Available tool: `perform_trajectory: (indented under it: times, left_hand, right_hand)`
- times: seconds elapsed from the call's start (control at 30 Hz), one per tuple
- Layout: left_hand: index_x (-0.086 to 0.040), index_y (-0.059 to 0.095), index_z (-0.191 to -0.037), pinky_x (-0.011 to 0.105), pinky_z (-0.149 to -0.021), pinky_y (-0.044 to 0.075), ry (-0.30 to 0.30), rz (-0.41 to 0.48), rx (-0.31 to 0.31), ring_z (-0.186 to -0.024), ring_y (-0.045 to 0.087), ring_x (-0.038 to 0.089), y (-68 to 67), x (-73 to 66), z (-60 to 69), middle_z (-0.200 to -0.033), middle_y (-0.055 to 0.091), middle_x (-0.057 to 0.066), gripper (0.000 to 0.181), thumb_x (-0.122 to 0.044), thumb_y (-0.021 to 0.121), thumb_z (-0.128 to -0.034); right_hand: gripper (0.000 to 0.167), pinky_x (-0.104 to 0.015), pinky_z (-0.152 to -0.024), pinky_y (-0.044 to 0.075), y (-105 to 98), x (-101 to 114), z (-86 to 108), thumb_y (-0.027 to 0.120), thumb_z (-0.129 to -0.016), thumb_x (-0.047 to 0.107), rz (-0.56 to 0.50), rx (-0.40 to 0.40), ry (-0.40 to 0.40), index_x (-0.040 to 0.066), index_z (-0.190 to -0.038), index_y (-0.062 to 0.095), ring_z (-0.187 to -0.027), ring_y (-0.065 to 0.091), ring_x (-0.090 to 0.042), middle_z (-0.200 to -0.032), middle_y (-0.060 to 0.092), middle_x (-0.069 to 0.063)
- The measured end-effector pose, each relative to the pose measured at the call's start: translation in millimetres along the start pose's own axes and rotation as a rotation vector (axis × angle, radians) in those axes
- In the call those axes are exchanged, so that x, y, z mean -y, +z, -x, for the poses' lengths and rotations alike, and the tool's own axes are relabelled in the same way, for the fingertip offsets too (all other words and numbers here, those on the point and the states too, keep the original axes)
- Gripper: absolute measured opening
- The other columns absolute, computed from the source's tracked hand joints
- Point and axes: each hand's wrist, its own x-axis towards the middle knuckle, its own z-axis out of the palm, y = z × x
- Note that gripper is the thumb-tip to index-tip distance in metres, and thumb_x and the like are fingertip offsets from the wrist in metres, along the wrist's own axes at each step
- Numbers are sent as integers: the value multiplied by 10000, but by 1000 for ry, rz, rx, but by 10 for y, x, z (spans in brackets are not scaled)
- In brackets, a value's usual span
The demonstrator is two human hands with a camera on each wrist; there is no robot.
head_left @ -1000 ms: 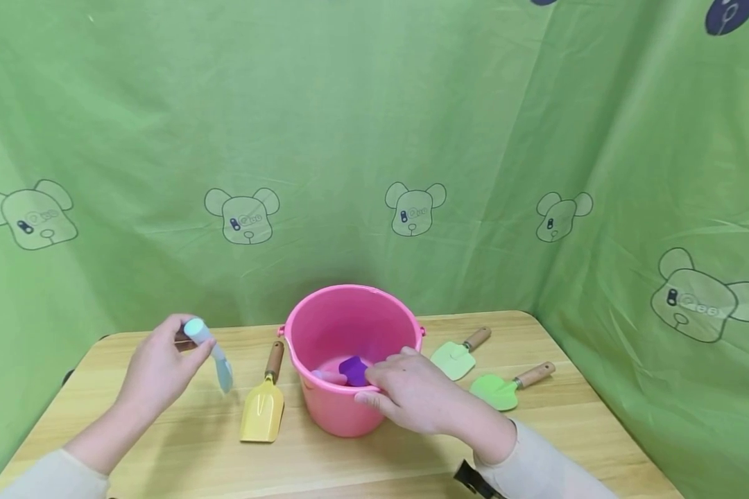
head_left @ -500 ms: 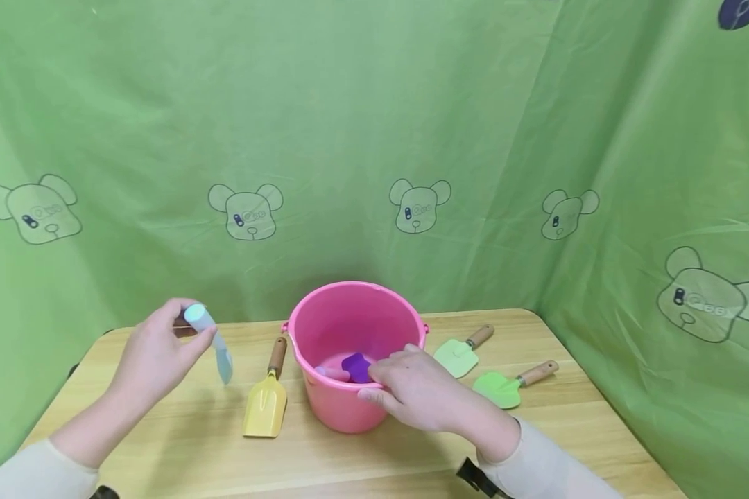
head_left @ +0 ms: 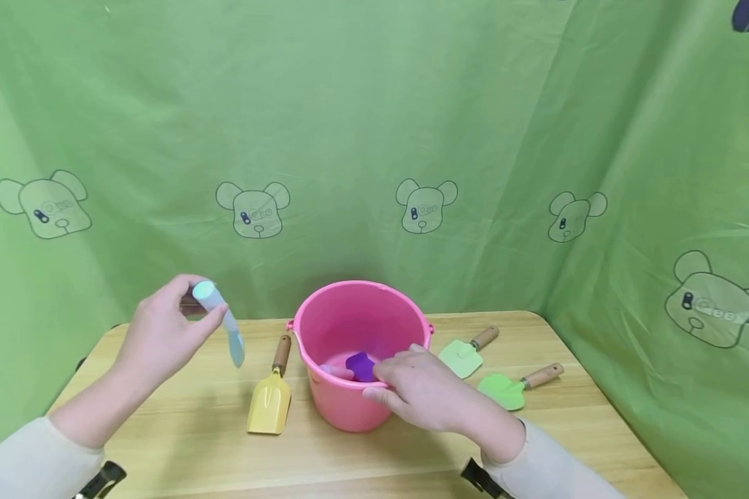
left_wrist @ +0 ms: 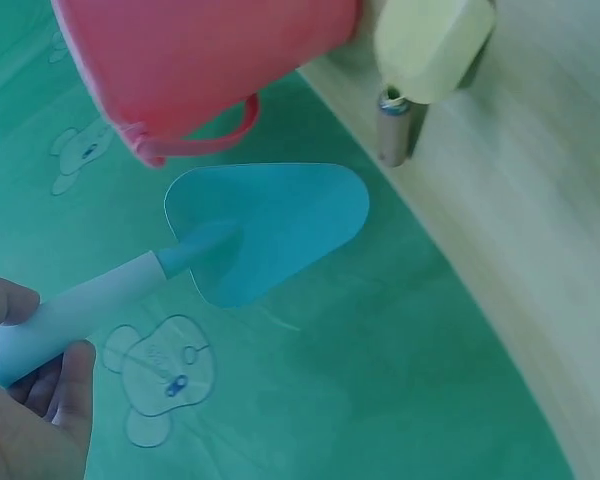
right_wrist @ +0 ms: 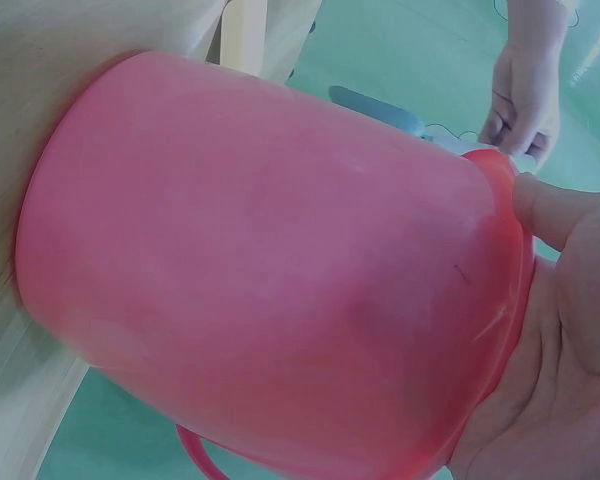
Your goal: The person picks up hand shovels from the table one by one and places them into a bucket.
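My left hand [head_left: 165, 333] holds a light blue toy shovel [left_wrist: 270, 225] by its pale handle, in the air left of the bucket. Its blade hangs downward in the head view. With my right hand [head_left: 424, 391] I grip the near right rim of a pink bucket [head_left: 349, 409], thumb outside and fingers over the edge. The bucket stands upright on the table. Inside it lie a purple blade [head_left: 360, 367] and a pink handle [head_left: 337, 372]; the bucket and my right hand hide parts of them. The right wrist view shows mostly the bucket's outer wall.
A yellow shovel [head_left: 270, 405] with a wooden handle lies left of the bucket. Right of it lie a pale green shovel [head_left: 460, 358] and a bright green shovel [head_left: 502, 393]. A green curtain [head_left: 349, 138] rises behind the wooden table [head_left: 324, 468].
My left hand has lifted the blue shovel higher and slightly to the right. The right hand stays on the bucket rim. The head view has shifted a little.
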Motion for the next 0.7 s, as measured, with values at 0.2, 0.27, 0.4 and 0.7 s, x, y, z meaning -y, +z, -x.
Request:
perform_trajectory:
  times: [0.2,0.27,0.4,0.7]
  left_hand:
    - [-39,623,-1057,164,-736,499,22,13,-10,-837,706,247,-71,-105,-76,-938,700,77,228,-97,750,-876]
    - [-44,622,-1060,100,-732,463,19,24,-6,-847,709,247,-85,-130,-92,-945,700,74,227,-107,747,-882]
    - [-47,617,-1073,81,-740,461,8,49,-3,-860,712,256,-114,-180,-106,-953,699,75,229,-124,739,-895]
    - [-48,618,-1074,67,-759,461,16,68,-52,-849,684,193,-173,-328,-175,-958,690,57,226,-112,735,-892]
  right_hand:
    - [422,-292,-710,331,17,-5,-2,429,-1024,549,5,11,18,265,-713,422,-618,358,-65,-636,350,147]
    - [418,-294,-713,334,21,-3,-1,438,-1021,549,4,13,21,267,-713,423,-621,362,-67,-636,354,148]
    - [411,-295,-714,336,24,-3,-1,451,-1021,540,3,12,20,268,-714,424,-624,367,-69,-636,358,148]
    - [415,-293,-712,334,29,-7,-4,447,-1019,546,0,5,16,264,-716,423,-615,364,-68,-634,356,147]
